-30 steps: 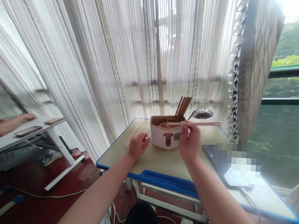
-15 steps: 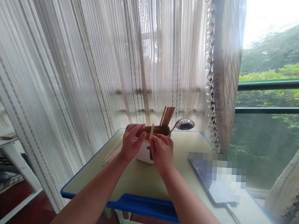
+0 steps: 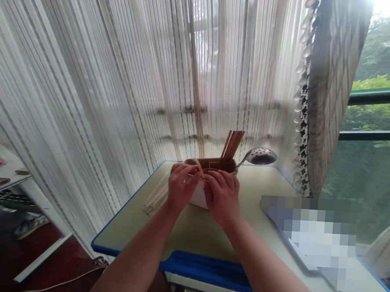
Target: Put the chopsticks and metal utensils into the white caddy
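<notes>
A utensil holder (image 3: 200,198), white outside and brown inside with dividers, stands on the table in front of me. Between my hands, over its near rim, a pale wooden chopstick (image 3: 199,167) leans to the left. My right hand (image 3: 223,194) pinches its lower end. The fingertips and thumb of my left hand (image 3: 182,187) close on the chopstick from the other side; the exact contact is partly hidden. Brown chopsticks (image 3: 233,146) stand in the back right of the holder. A perforated ladle (image 3: 262,156) leans out on the right, bowl upward.
Several loose pale chopsticks (image 3: 157,194) lie on the table (image 3: 205,239) left of the holder. A flat device (image 3: 302,254), partly blurred out, lies at the right with a cable. A striped curtain (image 3: 136,72) hangs behind the table. Another table (image 3: 11,170) stands at far left.
The chopstick has tipped from near upright to leaning left. My left fingers have come in from a spread pose toward it. The view has shifted a little left.
</notes>
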{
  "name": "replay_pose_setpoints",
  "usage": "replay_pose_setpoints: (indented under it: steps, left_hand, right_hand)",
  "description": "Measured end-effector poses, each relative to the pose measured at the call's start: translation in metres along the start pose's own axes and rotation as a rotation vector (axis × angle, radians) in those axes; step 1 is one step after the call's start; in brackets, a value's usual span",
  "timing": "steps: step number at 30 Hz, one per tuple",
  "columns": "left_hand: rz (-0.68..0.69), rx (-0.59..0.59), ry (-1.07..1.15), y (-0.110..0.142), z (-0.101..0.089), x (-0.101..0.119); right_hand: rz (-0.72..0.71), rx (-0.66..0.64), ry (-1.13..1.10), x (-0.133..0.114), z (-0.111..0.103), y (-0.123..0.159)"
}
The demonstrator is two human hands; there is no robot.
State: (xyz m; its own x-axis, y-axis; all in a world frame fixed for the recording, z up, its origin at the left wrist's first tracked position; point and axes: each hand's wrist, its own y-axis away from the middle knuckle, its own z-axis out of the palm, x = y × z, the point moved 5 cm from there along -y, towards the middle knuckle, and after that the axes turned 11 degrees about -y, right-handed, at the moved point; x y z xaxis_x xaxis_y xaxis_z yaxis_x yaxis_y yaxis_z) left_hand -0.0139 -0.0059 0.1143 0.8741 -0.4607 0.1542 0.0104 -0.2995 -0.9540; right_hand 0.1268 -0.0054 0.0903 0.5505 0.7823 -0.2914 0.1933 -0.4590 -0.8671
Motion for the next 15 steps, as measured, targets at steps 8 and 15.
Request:
replay_pose_setpoints:
  steps: [8, 15]
  left_hand:
    - [-0.125, -0.076, 0.113, -0.004, 0.005, -0.004]
    - [-0.239, 0.036, 0.036, -0.001, -0.002, -0.015]
  right_hand:
    - [-0.026, -0.008, 0.048, 0.002, 0.005, 0.001]
    - [-0.028, -0.017, 0.063, 0.003, 0.006, 0.002]
